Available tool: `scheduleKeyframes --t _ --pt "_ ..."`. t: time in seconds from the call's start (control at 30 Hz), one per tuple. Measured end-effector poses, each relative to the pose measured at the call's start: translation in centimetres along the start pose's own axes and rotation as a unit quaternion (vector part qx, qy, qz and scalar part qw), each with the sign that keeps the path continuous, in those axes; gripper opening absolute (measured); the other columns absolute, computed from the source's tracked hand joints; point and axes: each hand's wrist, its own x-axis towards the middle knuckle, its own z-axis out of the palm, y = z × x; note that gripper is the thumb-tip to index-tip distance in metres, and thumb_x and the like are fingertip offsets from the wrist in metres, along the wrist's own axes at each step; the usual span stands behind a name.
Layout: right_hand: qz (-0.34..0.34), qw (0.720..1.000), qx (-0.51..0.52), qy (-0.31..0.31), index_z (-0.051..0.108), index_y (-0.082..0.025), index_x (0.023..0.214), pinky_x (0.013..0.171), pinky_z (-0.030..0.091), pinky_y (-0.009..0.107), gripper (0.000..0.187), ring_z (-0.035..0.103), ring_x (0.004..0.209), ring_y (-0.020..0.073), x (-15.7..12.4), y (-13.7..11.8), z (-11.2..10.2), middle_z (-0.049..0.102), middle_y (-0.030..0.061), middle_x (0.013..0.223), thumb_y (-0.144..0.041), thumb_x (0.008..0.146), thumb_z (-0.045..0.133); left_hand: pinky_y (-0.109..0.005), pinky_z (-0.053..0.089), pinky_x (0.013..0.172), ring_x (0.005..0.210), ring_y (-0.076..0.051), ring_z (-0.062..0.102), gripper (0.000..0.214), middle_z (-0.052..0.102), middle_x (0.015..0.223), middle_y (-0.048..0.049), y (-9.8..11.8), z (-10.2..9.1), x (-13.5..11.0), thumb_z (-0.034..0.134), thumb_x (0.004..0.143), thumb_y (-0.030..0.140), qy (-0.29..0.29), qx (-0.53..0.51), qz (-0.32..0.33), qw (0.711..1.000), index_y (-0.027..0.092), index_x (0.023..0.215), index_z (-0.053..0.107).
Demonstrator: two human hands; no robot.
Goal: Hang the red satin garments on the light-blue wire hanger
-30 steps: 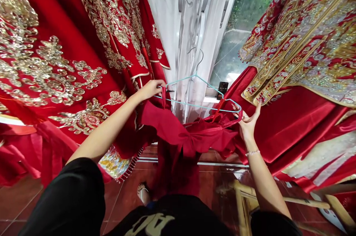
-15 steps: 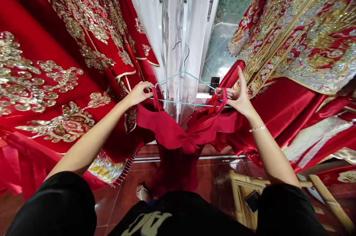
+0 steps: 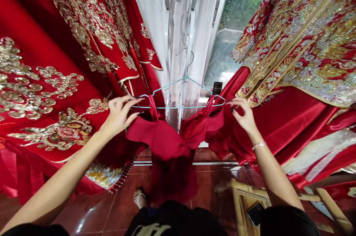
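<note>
A dark red dress (image 3: 164, 139) hangs by its straps from a light blue wire hanger (image 3: 178, 107). The left strap (image 3: 152, 107) and the right strap (image 3: 210, 105) both loop over the hanger's shoulders. My left hand (image 3: 118, 113) is beside the hanger's left end, fingers stretched out and thumb apart, fingertips close to the wire. Just off the right end is my right hand (image 3: 244, 115), its fingers and thumb spread with nothing between them. The hanger's silver hook (image 3: 191, 58) points up in front of a white curtain.
Red garments with gold embroidery (image 3: 61, 128) hang at the left, and a beaded red jacket (image 3: 289, 50) at the right. A phone (image 3: 217, 87) stands by the window (image 3: 236, 21). Below right, another phone (image 3: 255, 213) lies on a bamboo-framed seat (image 3: 239, 206).
The right hand has let go of the right strap and moved outward. My left hand has come off the left strap and shifted left, its fingers opening. Both straps now rest on the hanger.
</note>
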Motion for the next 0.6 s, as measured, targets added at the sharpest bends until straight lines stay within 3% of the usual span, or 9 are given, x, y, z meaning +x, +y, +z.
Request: scheduleKeyframes --t 0.03,0.13,0.2,0.3,0.4,0.47,0.6 --pt "-0.002 1.000 -0.006 -0.026 0.072 -0.025 0.097 0.095 0.053 0.043 0.017 0.064 0.099 0.0236 -0.3 0.2 0.7 0.069 0.0072 0.109 -0.029 0.083 0.064 -0.049 0.038 0.102 0.113 -0.033 0.054 0.038 0.064 0.124 -0.0122 -0.1 -0.1 -0.2 0.051 0.096 0.046 -0.027 -0.004 0.021 0.999 0.029 0.126 0.066" --pt "0.025 0.982 0.011 -0.189 0.070 -0.026 0.113 0.087 0.055 0.042 0.030 0.065 0.083 0.0208 -0.3 1.1 2.8 0.072 0.0067 0.110 -0.033 0.086 0.061 -0.039 0.044 0.092 0.095 -0.026 0.059 0.039 0.071 0.103 -0.0082 -0.2 -0.8 -0.1 0.045 0.099 0.054 -0.144 -0.020 0.096 0.985 0.026 0.103 0.072" --pt "0.038 0.964 -0.004 -0.264 0.066 -0.027 0.122 0.087 0.055 0.042 0.037 0.067 0.085 0.0221 0.4 2.2 3.6 0.073 0.0070 0.114 -0.038 0.086 0.063 -0.035 0.044 0.087 0.088 -0.023 0.058 0.046 0.071 0.091 -0.0065 -0.2 -1.6 0.3 0.042 0.099 0.060 -0.206 -0.030 0.130 0.969 0.025 0.091 0.071" --pt "0.046 0.966 -0.036 -0.252 0.057 -0.026 0.127 0.080 0.056 0.042 0.044 0.067 0.078 0.0229 2.0 4.6 3.5 0.072 0.0066 0.099 -0.045 0.088 0.060 -0.031 0.043 0.080 0.082 -0.021 0.057 0.052 0.069 0.082 -0.0050 -0.4 -3.7 1.3 0.041 0.098 0.064 -0.293 -0.038 0.122 0.948 0.023 0.080 0.066" --pt "0.058 0.981 -0.014 -0.183 0.039 -0.023 0.141 0.061 0.054 0.036 0.053 0.058 0.055 0.0187 3.9 6.4 2.2 0.063 0.0006 0.078 -0.048 0.095 0.048 -0.027 0.040 0.070 0.073 -0.017 0.058 0.053 0.066 0.079 -0.0034 -0.8 -6.0 2.9 0.038 0.101 0.060 -0.374 -0.045 0.058 0.924 0.019 0.077 0.062" --pt "0.036 0.983 -0.021 -0.181 0.034 -0.021 0.147 0.059 0.053 0.035 0.058 0.056 0.053 0.0180 5.6 6.6 1.3 0.062 -0.0006 0.075 -0.047 0.097 0.046 -0.025 0.039 0.068 0.068 -0.014 0.056 0.050 0.064 0.075 -0.0015 -1.3 -7.1 4.6 0.038 0.102 0.054 -0.410 -0.059 0.032 0.910 0.018 0.077 0.061" --pt "-0.079 0.959 -0.112 -0.249 0.057 -0.021 0.139 0.080 0.056 0.039 0.050 0.069 0.081 0.0234 8.9 4.4 0.8 0.072 0.0085 0.095 -0.044 0.095 0.050 -0.023 0.038 0.066 0.063 -0.012 0.050 0.039 0.060 0.068 0.0004 -1.9 -7.6 9.2 0.049 0.097 0.044 -0.451 -0.066 0.056 0.889 0.018 0.070 0.059"
